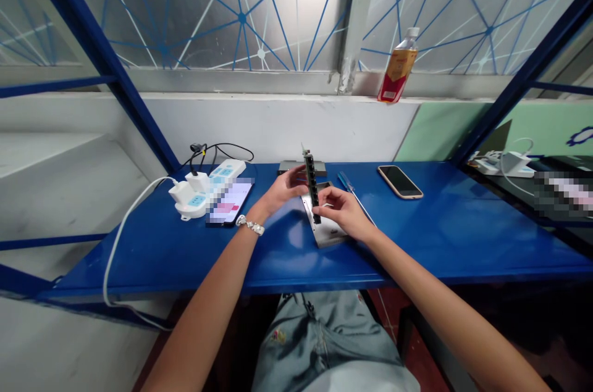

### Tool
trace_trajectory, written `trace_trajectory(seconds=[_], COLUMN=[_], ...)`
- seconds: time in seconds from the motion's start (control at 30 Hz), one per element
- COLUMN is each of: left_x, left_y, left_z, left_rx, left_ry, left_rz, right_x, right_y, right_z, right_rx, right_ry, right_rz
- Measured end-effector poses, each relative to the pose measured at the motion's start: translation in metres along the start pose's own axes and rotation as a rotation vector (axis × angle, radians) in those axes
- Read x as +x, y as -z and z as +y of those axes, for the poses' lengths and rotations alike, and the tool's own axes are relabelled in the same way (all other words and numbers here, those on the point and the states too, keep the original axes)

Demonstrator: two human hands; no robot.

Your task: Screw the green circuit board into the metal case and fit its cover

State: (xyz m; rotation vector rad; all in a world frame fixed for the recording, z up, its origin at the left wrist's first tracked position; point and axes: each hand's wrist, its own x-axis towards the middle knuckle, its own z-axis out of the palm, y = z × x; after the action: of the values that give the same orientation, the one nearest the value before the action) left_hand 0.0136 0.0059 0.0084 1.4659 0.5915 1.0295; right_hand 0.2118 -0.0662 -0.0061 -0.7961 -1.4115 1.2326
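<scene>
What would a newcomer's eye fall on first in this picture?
First come the hands at the middle of the blue table: the left hand and the right hand hold a narrow circuit board with a row of black ports, on edge over a grey metal case. A blue-handled screwdriver and a dark phone lie to the right, a white power strip to the left.

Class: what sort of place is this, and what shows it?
Likely an electronics workbench: screwdriver and power strip on the blue table, a circuit board held between left hand and right hand.
</scene>
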Motion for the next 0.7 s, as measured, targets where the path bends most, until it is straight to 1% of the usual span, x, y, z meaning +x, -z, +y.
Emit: trace_trajectory(seconds=[0.13,0.2,0.3,0.4,0.57,0.63,0.7], left_x=[-0.002,-0.004,-0.007,-0.008,-0.008,-0.008,-0.007], left_y=[-0.009,-0.013,-0.015,-0.015,-0.011,-0.01,-0.009], left_z=[0.0,0.002,0.004,0.003,-0.003,-0.006,-0.009], left_rx=[0.141,0.213,0.354,0.501,0.634,0.677,0.71], left_ry=[0.004,-0.025,-0.137,-0.259,-0.446,-0.484,-0.515], left_rz=[-0.01,0.002,0.063,0.117,0.104,0.089,0.07], right_x=[0.0,0.001,0.002,0.003,0.005,0.005,0.005], right_y=[0.001,0.002,0.004,0.006,0.007,0.007,0.006], right_z=[0.0,0.002,0.004,0.004,0.007,0.008,0.008], right_rx=[-0.019,-0.036,-0.064,-0.067,-0.079,-0.071,-0.046], right_ry=[0.006,0.008,0.001,0.024,0.069,0.045,-0.026], right_rz=[-0.013,-0.013,-0.004,0.011,0.079,0.084,0.044])
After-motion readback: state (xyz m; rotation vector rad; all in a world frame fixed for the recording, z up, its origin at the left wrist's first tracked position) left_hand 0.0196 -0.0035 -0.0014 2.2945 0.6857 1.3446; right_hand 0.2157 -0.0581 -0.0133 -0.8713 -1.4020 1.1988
